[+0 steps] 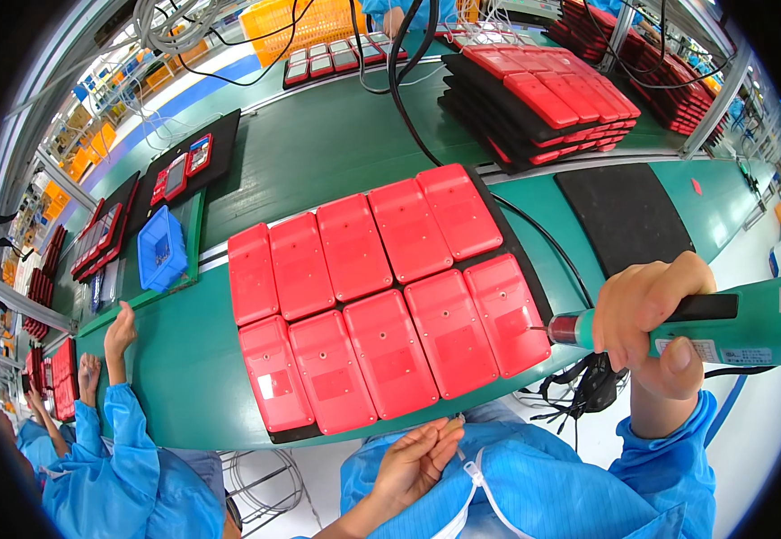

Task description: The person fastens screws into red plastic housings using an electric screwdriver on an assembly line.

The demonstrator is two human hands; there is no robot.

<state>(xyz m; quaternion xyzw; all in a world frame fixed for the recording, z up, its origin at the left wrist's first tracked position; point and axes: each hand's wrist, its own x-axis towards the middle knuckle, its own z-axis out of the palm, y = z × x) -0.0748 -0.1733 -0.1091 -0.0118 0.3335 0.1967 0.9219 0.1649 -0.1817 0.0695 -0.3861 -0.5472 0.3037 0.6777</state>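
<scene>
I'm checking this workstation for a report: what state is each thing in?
Front red covers: ten, flat, in two rows
Green power screwdriver: sideways, its bit at the lower right cover, contact unclear
Right hand: wrapped around the screwdriver
Left hand: closed near the table edge, contents unclear
Blue bin: open-topped
Black mat: lying flat
Back red stack: layered

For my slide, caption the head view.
Right hand grips green power screwdriver beside ten red cases on black mat.

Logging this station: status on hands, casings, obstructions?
Right hand gripping green driver; left hand pinched, contents unclear; ten red casings in two rows; black cable to their right.
</scene>
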